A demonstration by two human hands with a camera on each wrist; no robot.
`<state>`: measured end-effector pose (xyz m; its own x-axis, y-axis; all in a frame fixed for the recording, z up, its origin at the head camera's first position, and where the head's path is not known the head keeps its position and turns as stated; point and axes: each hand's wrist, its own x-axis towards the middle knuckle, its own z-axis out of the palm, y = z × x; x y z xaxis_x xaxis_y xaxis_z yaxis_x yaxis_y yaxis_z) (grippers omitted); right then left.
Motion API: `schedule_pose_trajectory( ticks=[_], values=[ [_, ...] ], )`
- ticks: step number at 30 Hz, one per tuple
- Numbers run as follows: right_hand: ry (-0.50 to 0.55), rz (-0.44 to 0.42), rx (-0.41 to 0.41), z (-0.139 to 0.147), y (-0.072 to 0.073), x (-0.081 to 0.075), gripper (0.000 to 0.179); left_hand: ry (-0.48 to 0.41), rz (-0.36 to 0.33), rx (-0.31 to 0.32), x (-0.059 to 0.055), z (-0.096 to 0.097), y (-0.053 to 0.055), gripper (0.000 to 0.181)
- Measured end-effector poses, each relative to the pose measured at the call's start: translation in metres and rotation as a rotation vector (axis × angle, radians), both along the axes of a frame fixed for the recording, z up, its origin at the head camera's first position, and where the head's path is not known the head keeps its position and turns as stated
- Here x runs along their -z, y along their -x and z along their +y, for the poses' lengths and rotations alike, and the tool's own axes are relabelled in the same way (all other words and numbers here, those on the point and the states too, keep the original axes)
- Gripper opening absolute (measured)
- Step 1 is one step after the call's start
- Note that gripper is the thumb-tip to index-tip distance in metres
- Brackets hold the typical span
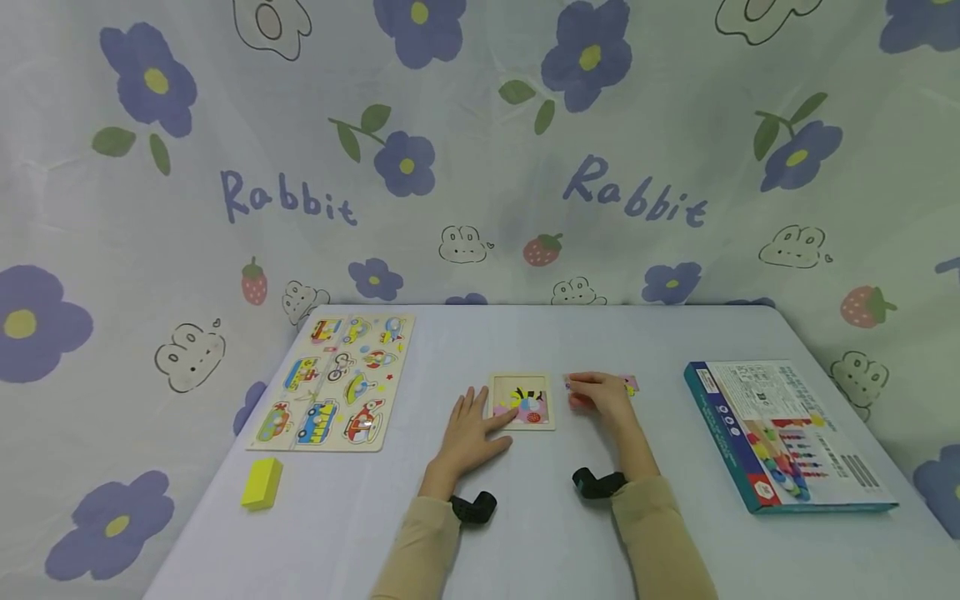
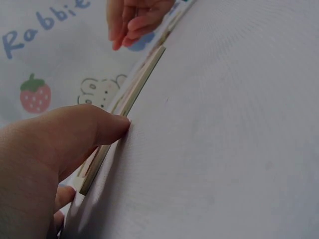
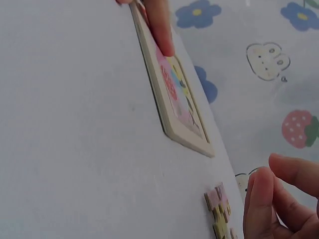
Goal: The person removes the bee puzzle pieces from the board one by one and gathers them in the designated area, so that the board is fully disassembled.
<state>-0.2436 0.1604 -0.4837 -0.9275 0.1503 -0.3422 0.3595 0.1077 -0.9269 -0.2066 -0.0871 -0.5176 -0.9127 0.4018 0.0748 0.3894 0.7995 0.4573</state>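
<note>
A small wooden puzzle frame (image 1: pixel 521 401) with a yellow, black and pink picture lies flat at the table's middle. My left hand (image 1: pixel 471 431) rests flat beside it, fingers straight, with fingertips on its left edge. In the left wrist view the thumb (image 2: pixel 92 133) touches the frame's rim (image 2: pixel 137 89). My right hand (image 1: pixel 600 398) sits just right of the frame, over loose pink puzzle pieces (image 1: pixel 628 383). Its fingers (image 3: pixel 261 199) are curled beside the pieces (image 3: pixel 219 209). Whether they hold one is hidden.
A vehicle peg puzzle board (image 1: pixel 335 379) lies at the left, and a yellow block (image 1: pixel 261 483) sits in front of it. A blue game box (image 1: pixel 783 432) lies at the right. A flower-print cloth (image 1: pixel 480 167) hangs behind the table.
</note>
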Motion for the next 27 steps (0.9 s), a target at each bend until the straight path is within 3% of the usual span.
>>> schedule_pose_trajectory(
  ticks=[9, 15, 18, 27],
  values=[
    [0.054, 0.006, -0.080, -0.030, 0.008, -0.001, 0.031, 0.026, 0.001, 0.001, 0.002, 0.000, 0.001, 0.046],
    [0.028, 0.004, -0.122, -0.043, 0.011, 0.003, 0.028, 0.043, -0.002, -0.001, 0.003, 0.000, 0.002, 0.047],
    [-0.031, 0.035, -0.158, -0.048, 0.011, 0.006, 0.027, 0.037, 0.006, 0.003, 0.002, 0.000, 0.002, 0.047],
    [-0.386, 0.164, -0.293, -0.062, 0.007, 0.010, 0.030, 0.029, 0.021, 0.010, 0.000, -0.001, 0.001, 0.045]
  ],
)
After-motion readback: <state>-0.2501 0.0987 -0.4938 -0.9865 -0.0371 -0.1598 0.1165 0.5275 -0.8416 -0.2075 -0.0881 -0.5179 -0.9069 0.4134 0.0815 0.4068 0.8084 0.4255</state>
